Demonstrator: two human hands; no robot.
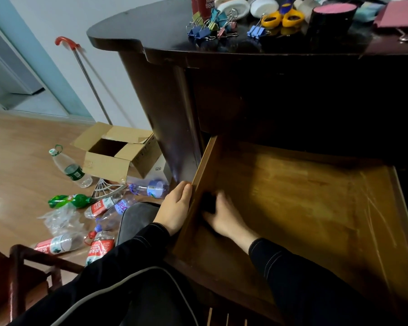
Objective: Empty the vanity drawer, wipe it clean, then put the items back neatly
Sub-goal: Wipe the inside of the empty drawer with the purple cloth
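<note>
1. Head view, drawer: the wooden drawer [292,196] stands pulled out of the dark vanity [165,109], below its top. The drawer's bottom board is in plain sight.
2. Head view, left hand: the left hand [176,208] rests flat against the outer face of the drawer's left side wall, fingers straight and the thumb at the wall's top edge. It holds nothing.
3. Head view, right hand: the right hand [224,217] is inside the drawer, just beside the same wall. Thumb and fingers curl round a small dark object [207,203], which is too blurred to identify.
4. Head view, vanity top: binder clips [210,29], yellow-handled scissors [283,18] and a black round tub [330,20] with a pink top lie there.
5. Head view, floor: an open cardboard box [118,154] sits beside the vanity, with plastic bottles [71,168] scattered near it.
</note>
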